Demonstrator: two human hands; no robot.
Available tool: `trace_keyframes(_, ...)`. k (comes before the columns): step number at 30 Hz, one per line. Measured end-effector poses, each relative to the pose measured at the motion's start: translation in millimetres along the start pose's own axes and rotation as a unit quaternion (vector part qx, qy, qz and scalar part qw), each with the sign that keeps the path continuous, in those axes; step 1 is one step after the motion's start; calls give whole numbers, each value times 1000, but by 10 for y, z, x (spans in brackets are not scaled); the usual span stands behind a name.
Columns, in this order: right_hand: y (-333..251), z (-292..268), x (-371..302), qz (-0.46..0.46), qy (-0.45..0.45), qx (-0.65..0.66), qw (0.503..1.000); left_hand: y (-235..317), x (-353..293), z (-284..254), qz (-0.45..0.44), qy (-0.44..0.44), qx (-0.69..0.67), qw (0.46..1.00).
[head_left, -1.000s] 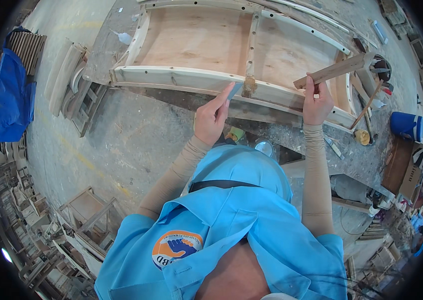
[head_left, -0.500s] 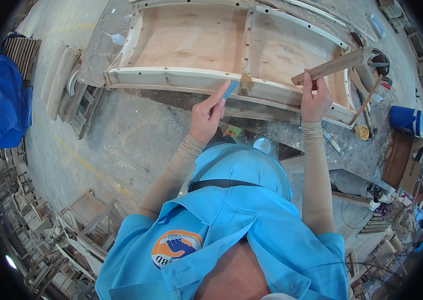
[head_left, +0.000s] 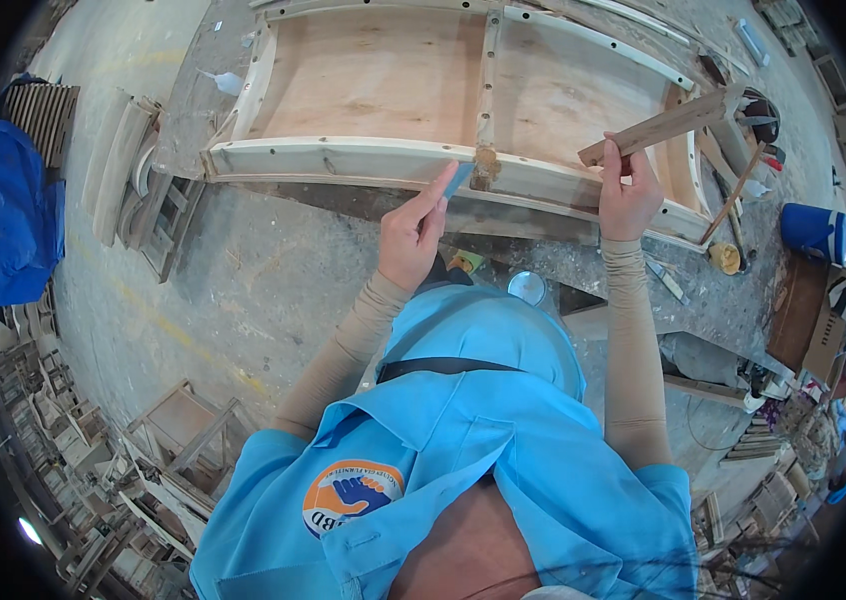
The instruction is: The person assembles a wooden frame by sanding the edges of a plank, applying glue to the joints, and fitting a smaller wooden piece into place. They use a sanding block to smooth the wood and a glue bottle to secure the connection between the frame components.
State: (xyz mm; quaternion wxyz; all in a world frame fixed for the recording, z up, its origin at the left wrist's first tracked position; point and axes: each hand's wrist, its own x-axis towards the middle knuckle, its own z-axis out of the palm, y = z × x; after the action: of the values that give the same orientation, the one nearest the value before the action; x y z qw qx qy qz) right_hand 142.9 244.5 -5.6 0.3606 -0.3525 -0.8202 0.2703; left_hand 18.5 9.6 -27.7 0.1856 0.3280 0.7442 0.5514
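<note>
My left hand [head_left: 411,236] is closed on a small flat blue piece [head_left: 459,179], its index finger stretched along it. The piece is beside the near rail of a curved wooden frame [head_left: 343,162], close to a brown patch of filler [head_left: 485,168]; whether it touches the wood I cannot tell. Between the thumb and fingers of my right hand [head_left: 630,203] is the end of a narrow wooden board [head_left: 668,128], tilted up toward the far right above the frame's right part. The frame has a plywood panel and a crosspiece with dark holes.
Right of the frame are a yellow tub [head_left: 726,259], a wooden stick [head_left: 735,196] and a blue cooler [head_left: 813,234]. A white squeeze bottle [head_left: 226,82] lies at the far left of the worktable. Curved wooden parts [head_left: 126,170] are stacked on the floor at left.
My view has shifted slightly, so the surroundings sit a little differently. Both hands keep their grips, and the board's near end has moved slightly left.
</note>
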Motion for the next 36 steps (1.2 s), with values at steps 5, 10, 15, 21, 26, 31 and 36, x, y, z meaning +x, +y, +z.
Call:
trace_keyframes(5, -4, -10, -5, 4, -1, 0, 1000, 37, -12, -20, -25, -3, 11, 1000)
trace_keyframes(10, -4, 0, -4, 3, -3, -2, 1000, 53, -13, -11, -12, 10, 30, 999)
trace_keyframes(15, -32, 0, -8, 9, -1, 0, 1000, 149, 9, -27, -23, -28, -1, 999)
trace_keyframes(21, 26, -3, -17, 1, -4, 0, 1000, 286, 6, -70, -147, -145, -219, 953)
trace_keyframes(26, 20, -2, -6, -5, 2, 4, 1000, 227, 23, -209, -57, -67, -8, 996)
trace_keyframes(31, 28, 9, -5, 0, 4, -2, 1000, 216, 72, -199, 27, -39, 50, 998)
trace_keyframes(36, 37, 9, -8, 0, 5, -7, 1000, 139, 102, -148, 93, -15, 77, 993)
